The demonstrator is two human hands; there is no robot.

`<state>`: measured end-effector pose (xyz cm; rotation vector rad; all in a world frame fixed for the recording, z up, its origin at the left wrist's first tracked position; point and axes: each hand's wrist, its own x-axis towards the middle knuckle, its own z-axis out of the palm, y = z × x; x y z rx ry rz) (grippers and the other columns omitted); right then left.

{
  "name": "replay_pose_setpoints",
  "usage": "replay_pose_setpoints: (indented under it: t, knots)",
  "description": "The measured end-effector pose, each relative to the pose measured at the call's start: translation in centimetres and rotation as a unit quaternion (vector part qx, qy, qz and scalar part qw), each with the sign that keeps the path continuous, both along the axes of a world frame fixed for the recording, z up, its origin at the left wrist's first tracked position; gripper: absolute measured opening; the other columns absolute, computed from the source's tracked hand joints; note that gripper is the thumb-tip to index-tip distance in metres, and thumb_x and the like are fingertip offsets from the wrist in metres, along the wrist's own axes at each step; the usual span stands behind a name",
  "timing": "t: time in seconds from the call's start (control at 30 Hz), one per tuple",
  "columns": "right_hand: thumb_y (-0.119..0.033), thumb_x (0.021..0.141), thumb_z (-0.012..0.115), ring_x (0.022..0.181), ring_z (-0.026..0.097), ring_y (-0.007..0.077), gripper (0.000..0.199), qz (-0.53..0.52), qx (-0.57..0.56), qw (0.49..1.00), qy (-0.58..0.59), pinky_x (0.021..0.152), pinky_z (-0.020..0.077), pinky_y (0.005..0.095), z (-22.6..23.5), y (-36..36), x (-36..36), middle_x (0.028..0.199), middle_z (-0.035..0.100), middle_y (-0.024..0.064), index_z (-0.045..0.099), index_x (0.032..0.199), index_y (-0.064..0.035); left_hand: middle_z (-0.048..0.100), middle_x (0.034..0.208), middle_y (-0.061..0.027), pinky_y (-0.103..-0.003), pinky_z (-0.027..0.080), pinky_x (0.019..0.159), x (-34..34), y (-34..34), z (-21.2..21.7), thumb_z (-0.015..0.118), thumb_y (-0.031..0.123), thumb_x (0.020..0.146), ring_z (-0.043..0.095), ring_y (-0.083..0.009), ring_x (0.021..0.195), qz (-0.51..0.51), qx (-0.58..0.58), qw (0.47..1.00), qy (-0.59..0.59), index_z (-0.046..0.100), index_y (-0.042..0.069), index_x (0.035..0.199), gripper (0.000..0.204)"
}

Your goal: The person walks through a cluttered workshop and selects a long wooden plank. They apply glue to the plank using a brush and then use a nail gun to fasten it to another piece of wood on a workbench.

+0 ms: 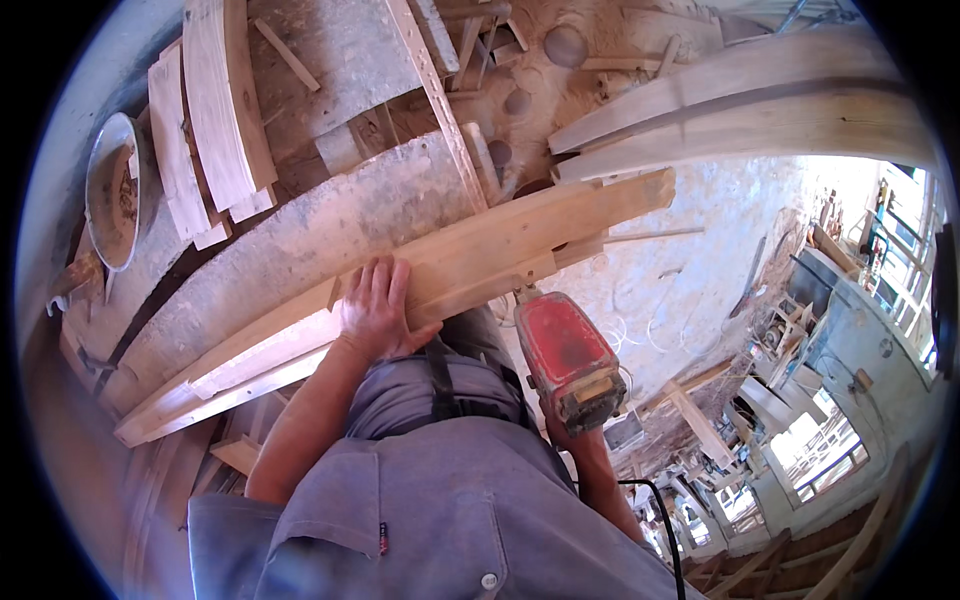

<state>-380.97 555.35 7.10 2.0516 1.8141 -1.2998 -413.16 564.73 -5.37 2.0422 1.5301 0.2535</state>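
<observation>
My left hand (375, 310) lies flat with fingers spread on a long pale wooden plank (480, 245), pressing it against the edge of a grey stone bench (300, 235). My right hand (565, 430) is mostly hidden under a red power tool (565, 355) that it grips from below. The tool's front end meets the plank's lower edge near the middle. A black cord (660, 510) trails from the tool down past my grey shirt.
More planks (215, 110) are stacked at the upper left beside a round metal bowl (110, 190). Two long beams (740, 110) lie at the upper right. Sawdust and wood scraps cover the floor; a cluttered workshop with windows (830, 450) lies at right.
</observation>
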Motion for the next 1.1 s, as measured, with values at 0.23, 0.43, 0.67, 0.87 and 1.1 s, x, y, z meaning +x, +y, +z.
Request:
replay_pose_setpoints:
  t: [0.23, 0.43, 0.67, 0.87, 1.1]
  knots:
    - [-0.015, 0.089, 0.061, 0.104, 0.064, 0.0284, 0.029, -0.072, -0.061, 0.996, -0.001, 0.096, 0.0467, 0.0444, 1.4, 1.5, -1.5, 0.105, 0.071, 0.0108, 0.069, 0.115, -0.008, 0.053, 0.128, -0.0264, -0.055, 0.044, 0.097, 0.2, 0.0, 0.2, 0.084, 0.054, 0.059, 0.054, -0.0442, 0.114, 0.004, 0.001, 1.0, 0.008, 0.046, -0.004, 0.133, 0.102]
    - [-0.02, 0.088, 0.064, 0.084, 0.064, 0.0284, 0.02, 0.122, 0.173, 0.976, -0.048, 0.085, 0.0493, 0.0457, 2.5, 2.0, -1.7, 0.085, 0.067, 0.01, 0.068, 0.102, -0.0063, 0.054, 0.127, -0.0258, -0.055, 0.044, 0.096, 0.0, 0.0, 0.1, 0.084, 0.056, 0.058, 0.054, -0.0441, 0.114, 0.007, -0.003, 1.0, 0.004, 0.046, -0.004, 0.132, 0.102]
    - [-0.02, 0.088, 0.064, 0.067, 0.057, 0.0192, 0.014, -0.093, 0.07, 0.993, -0.018, 0.067, 0.0454, 0.0389, 4.1, 0.1, -1.5, 0.069, 0.059, 0.005, 0.063, 0.082, -0.0066, 0.054, 0.126, -0.0253, -0.054, 0.045, 0.096, 0.2, 0.1, 0.2, 0.084, 0.056, 0.058, 0.054, -0.0436, 0.114, 0.004, 0.017, 1.0, -0.003, 0.046, -0.004, 0.132, 0.102]
    - [-0.018, 0.087, 0.066, 0.072, 0.056, 0.0169, 0.014, -0.332, -0.103, 0.937, 0.023, 0.066, 0.0441, 0.037, 0.3, 0.1, -1.1, 0.076, 0.057, 0.0046, 0.06, 0.086, -0.0052, 0.053, 0.127, -0.0245, -0.053, 0.044, 0.097, 0.2, -0.2, 0.3, 0.083, 0.055, 0.059, 0.054, -0.042, 0.114, 0.006, 0.021, 1.0, 0.01, 0.044, -0.004, 0.134, 0.103]
    - [-0.017, 0.087, 0.069, 0.105, 0.062, 0.0233, 0.037, -0.293, -0.079, 0.953, 0.002, 0.092, 0.0488, 0.0403, -0.6, -1.0, -0.7, 0.111, 0.066, 0.0101, 0.061, 0.119, -0.0015, 0.053, 0.127, -0.0262, -0.053, 0.044, 0.099, 0.2, -0.2, 0.2, 0.081, 0.058, 0.061, 0.054, -0.0433, 0.116, -0.003, 0.003, 1.0, 0.02, 0.045, -0.004, 0.134, 0.102]
